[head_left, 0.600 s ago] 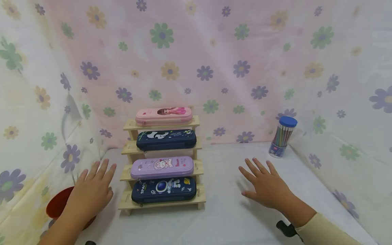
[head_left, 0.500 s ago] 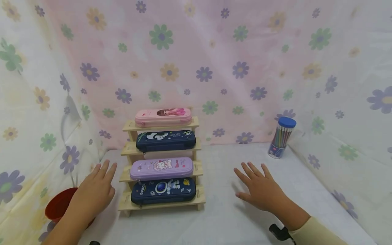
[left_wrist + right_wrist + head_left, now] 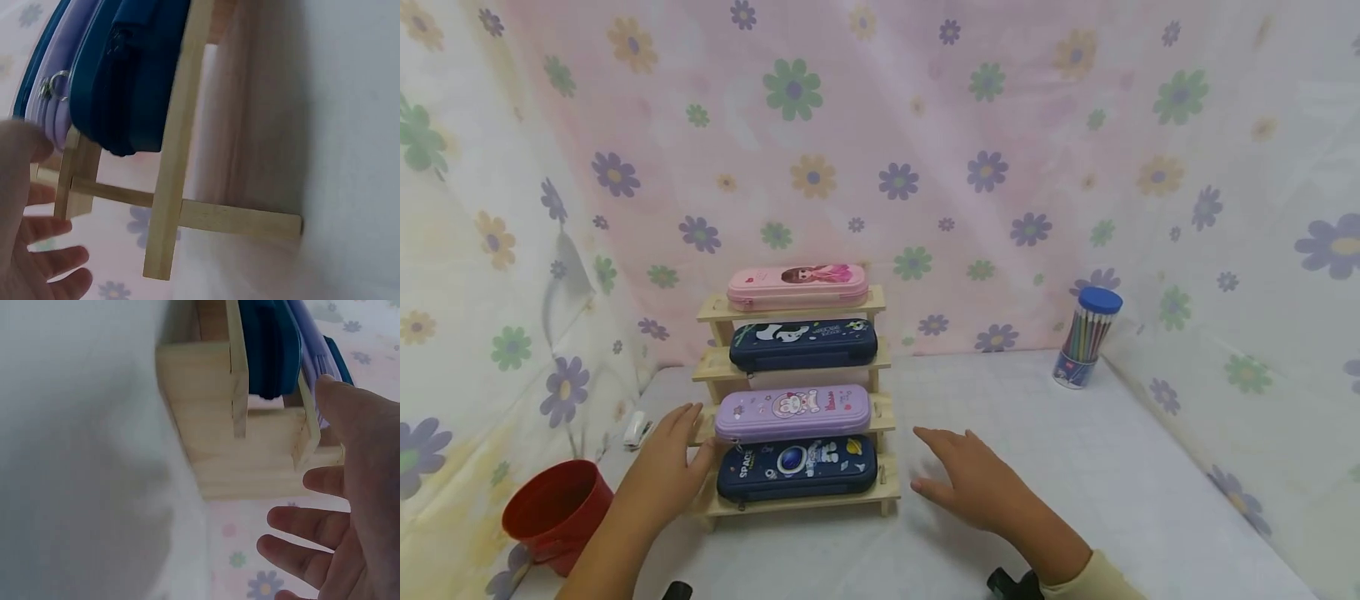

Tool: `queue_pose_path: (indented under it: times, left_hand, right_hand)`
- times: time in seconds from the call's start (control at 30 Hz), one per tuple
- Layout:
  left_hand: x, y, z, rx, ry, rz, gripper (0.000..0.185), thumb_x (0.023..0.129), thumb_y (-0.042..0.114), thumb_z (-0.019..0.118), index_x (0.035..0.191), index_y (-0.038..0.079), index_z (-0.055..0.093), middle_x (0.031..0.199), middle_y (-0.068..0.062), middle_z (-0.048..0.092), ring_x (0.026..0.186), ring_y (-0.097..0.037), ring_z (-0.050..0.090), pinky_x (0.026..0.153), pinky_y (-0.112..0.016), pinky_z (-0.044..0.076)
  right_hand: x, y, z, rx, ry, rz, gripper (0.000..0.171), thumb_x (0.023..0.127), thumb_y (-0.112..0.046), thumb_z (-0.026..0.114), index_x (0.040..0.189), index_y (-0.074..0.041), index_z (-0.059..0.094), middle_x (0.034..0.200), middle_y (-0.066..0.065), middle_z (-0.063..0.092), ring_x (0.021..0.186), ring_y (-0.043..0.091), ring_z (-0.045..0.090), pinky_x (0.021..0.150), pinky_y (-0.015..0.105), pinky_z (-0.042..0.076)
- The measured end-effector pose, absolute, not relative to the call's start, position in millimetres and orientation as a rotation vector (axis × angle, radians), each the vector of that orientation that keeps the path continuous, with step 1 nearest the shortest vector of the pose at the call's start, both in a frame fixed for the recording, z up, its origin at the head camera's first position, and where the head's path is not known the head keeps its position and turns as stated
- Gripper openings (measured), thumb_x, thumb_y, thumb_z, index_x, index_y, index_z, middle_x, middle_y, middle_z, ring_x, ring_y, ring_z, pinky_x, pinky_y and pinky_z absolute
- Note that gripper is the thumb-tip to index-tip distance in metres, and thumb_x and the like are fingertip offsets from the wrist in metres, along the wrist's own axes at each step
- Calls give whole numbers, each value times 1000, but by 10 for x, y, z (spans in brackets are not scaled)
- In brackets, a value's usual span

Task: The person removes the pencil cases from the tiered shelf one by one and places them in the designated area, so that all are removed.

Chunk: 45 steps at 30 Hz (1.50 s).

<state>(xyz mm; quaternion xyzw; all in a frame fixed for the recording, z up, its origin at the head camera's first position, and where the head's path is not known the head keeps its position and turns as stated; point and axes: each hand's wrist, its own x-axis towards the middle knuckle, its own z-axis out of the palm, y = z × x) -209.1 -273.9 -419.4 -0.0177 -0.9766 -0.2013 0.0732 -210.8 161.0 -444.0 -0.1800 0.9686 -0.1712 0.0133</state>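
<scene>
Fingers (image 3: 306,525) parted and holding nothing, the right hand (image 3: 976,483) hangs just beside the wooden rack (image 3: 889,483); the left hand (image 3: 666,467), outstretched and empty, is at its other end. Between both hands sits the navy space case (image 3: 801,471), then the purple case (image 3: 793,414); beyond the right, a pencil tub (image 3: 1084,342).

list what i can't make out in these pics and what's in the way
Head view: the small white object, too small to identify.
Head view: the red pot's right side, hidden behind the left forearm.
Head view: the pencils, too small and crowded to count.
Left wrist view: the bottom-tier navy case's far end, cut off by the top edge.
Right wrist view: the right hand's lowest finger, mostly cut off by the bottom edge.
</scene>
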Motion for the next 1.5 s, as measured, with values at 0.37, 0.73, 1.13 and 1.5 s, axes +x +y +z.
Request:
queue_pose_path:
  times: [0.37,0.73,1.13,1.5]
  left_hand:
    - [-2201,-2757,-4338,-4,-2776,-1083,66,113,39,41,163,-1,27,165,-32,28,145,-55,40,115,-69,37]
    - [-2174,-2681,-4507,218,-2733,-1429,71,113,47,33,170,20,1,174,-22,13,158,-49,16,123,-71,17]
    - [-2131,-2639,-4593,181,-2624,-1525,66,115,39,33,170,28,-1,177,-4,4,162,-38,7,127,-66,13]
    - [-2144,-2630,-4592,218,-2581,-1632,64,114,40,33,170,34,2,177,-2,6,163,-37,6,126,-68,10]
  right_hand:
    - [-2076,1285,-4467,-602,2904,-710,74,95,-65,67,155,-25,50,155,0,54,146,27,49,115,56,45]
    - [-2054,1078,-4504,-650,2905,-736,82,91,-58,75,159,-24,43,160,-3,47,149,24,45,119,52,42]
    - [-1956,841,-4609,-531,3067,-877,89,83,-60,83,154,-19,51,146,2,55,141,27,45,117,52,44]
    - [-1894,611,-4614,-437,3059,-958,100,81,-60,85,159,-13,44,156,6,49,144,26,47,117,51,45]
